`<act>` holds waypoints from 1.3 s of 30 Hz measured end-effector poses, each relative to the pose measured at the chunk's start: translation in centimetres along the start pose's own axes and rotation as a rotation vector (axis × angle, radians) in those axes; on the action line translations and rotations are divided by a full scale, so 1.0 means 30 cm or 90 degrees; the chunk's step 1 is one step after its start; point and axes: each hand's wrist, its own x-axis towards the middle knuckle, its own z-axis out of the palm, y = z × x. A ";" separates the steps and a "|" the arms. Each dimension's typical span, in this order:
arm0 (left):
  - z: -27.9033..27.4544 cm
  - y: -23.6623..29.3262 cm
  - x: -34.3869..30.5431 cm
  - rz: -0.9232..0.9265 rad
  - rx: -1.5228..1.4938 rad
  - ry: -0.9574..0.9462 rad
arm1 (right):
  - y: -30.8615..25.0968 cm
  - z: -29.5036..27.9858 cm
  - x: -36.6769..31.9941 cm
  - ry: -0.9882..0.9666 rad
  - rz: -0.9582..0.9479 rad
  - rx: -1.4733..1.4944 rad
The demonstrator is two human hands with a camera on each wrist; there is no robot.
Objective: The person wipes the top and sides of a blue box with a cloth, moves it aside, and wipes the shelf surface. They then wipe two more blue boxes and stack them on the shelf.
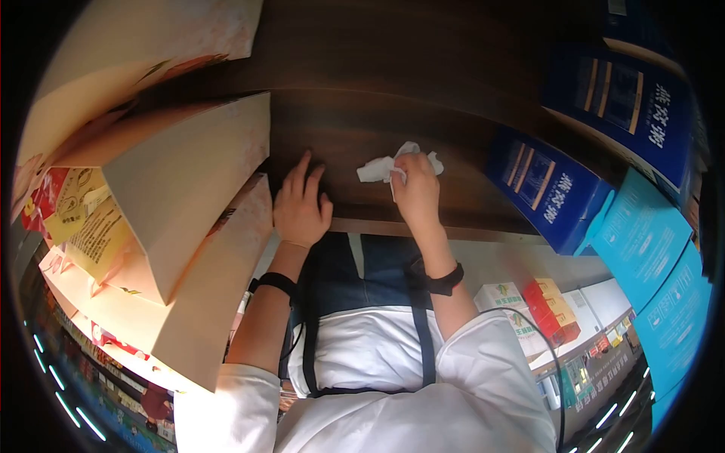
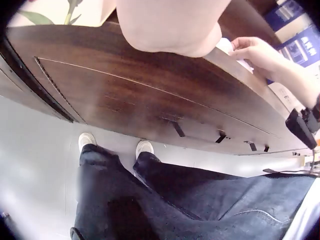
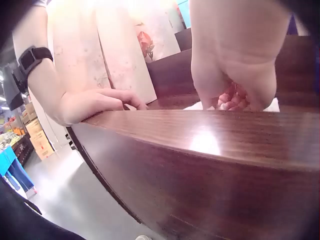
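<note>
In the head view, my right hand (image 1: 417, 189) grips a crumpled white tissue (image 1: 373, 171) against the dark wooden shelf (image 1: 332, 128). Part of the tissue fans out on both sides of the curled fingers. My left hand (image 1: 300, 211) rests with fingers spread at the shelf's front edge, beside a tall cream gift box (image 1: 234, 249). From the right wrist, the left hand (image 3: 102, 104) lies over the wooden edge, and a bit of white tissue (image 3: 195, 106) shows beneath the right hand (image 3: 235, 70). In the left wrist view, the left fingers are out of sight.
Cream gift boxes (image 1: 196, 189) line the left side. Dark blue boxes (image 1: 544, 189) and light blue cartons (image 1: 642, 234) stand on the right. Below, the cabinet front (image 2: 125, 95) carries black handles (image 2: 178, 129). Red and yellow boxes (image 1: 551, 309) sit lower right.
</note>
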 end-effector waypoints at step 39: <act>-0.042 -0.087 -0.237 0.381 -0.490 -0.050 | -0.370 0.326 -0.014 -0.281 -0.260 0.153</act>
